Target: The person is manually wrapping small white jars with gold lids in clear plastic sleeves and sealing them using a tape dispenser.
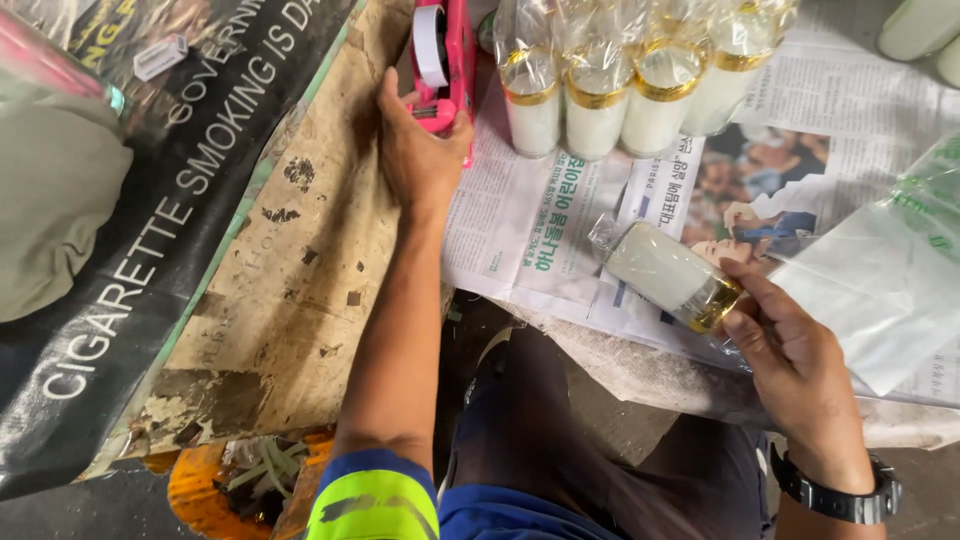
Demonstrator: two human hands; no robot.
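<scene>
My left hand (420,150) reaches forward and grips the handle of a pink tape dispenser (447,55) with a white tape roll, lying on the newspaper-covered table (520,230). My right hand (790,360), with a black wristwatch, holds a white candle jar with a gold rim (672,275), wrapped in clear plastic and tipped on its side over the newspaper.
A row of several wrapped white candle jars with gold rims (620,90) stands at the table's back. Clear plastic bags (880,280) lie at the right. A worn cardboard sheet (290,280) and a black printed banner (130,280) lie at the left. More white jars (920,25) sit top right.
</scene>
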